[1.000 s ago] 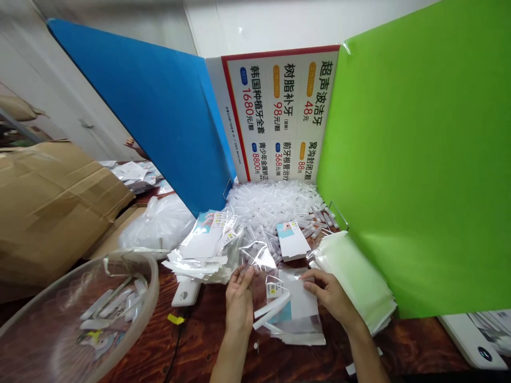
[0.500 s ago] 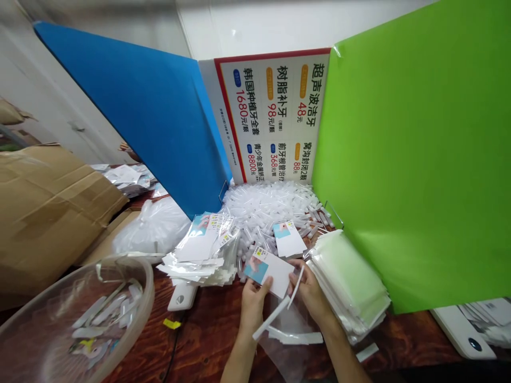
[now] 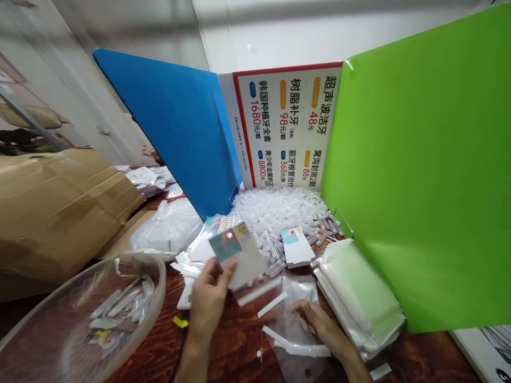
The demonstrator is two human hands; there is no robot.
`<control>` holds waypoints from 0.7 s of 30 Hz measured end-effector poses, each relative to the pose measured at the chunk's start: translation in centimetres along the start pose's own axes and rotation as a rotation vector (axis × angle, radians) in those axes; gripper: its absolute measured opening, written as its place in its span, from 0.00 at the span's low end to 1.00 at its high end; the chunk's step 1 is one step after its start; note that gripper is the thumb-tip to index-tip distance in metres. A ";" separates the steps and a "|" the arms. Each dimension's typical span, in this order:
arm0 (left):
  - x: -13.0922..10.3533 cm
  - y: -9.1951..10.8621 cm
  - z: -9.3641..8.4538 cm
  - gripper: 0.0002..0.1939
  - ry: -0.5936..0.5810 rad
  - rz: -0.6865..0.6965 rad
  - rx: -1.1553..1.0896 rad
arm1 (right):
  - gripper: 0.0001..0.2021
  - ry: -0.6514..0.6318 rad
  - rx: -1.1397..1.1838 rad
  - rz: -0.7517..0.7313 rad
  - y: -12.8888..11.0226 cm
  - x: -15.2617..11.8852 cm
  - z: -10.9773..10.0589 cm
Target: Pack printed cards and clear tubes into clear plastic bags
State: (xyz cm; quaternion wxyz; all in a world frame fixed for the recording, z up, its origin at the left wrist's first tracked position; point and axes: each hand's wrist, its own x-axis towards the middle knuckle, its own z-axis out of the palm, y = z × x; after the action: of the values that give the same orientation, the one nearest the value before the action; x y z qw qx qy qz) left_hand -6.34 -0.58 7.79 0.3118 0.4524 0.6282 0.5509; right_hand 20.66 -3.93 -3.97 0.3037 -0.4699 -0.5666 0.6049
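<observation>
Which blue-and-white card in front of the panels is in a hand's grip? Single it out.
The card in the left hand's grip. The others there lie in the left stack or the smaller stack to its right, neither held.

The left hand holds a printed card above the desk; the right hand is over a clear bag, with white pieces heaped beyond.
</observation>
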 end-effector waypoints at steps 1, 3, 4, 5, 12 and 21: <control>1.6 0.6 -1.4 0.26 0.064 0.043 0.082 | 0.31 -0.031 -0.036 -0.008 0.0 -0.5 0.0; 5.2 1.1 -4.0 0.26 0.102 0.090 0.272 | 0.24 -0.074 -0.122 0.000 -0.1 -1.1 0.3; 7.0 1.1 -5.0 0.25 0.066 0.081 0.393 | 0.21 -0.065 -0.173 0.014 -0.2 -1.3 0.5; 8.6 0.9 -5.7 0.23 0.028 0.067 0.521 | 0.17 -0.047 -0.217 0.029 -0.4 -1.4 0.7; 10.5 -0.3 -5.0 0.22 0.198 0.374 0.807 | 0.05 0.229 -0.101 -0.166 -3.0 -0.4 0.1; -4.8 -3.8 2.4 0.30 -0.636 -0.559 -0.192 | 0.09 0.287 -0.157 -0.644 -7.4 1.3 -0.2</control>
State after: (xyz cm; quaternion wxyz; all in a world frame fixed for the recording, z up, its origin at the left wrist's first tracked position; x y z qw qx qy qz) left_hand -3.15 -3.95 3.07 0.6677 0.3808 0.5452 0.3346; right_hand 19.11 -1.42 2.90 0.5182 -0.3690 -0.6820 0.3608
